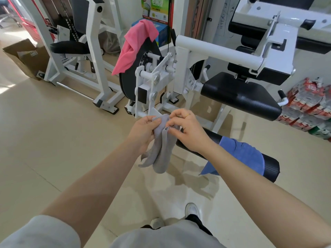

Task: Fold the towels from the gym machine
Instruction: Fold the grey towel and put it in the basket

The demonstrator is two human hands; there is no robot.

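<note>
Fingers (170, 122) of both hands pinch grey towel (161, 149) — forearms outstretched.

Glossy beige tile floor (53, 140) – sunlight at left – cardboard box (25, 58), stacked bottled-drink packs (308, 102) at right

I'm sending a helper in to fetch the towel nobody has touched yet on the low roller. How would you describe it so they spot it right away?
Find the white gym machine with the black padded seat. Below the seat, near the floor, runs a black foam roller pad, and the blue towel hangs over it. The pink towel sits high on the machine's black wheel, and the grey towel is in the person's hands.
</note>
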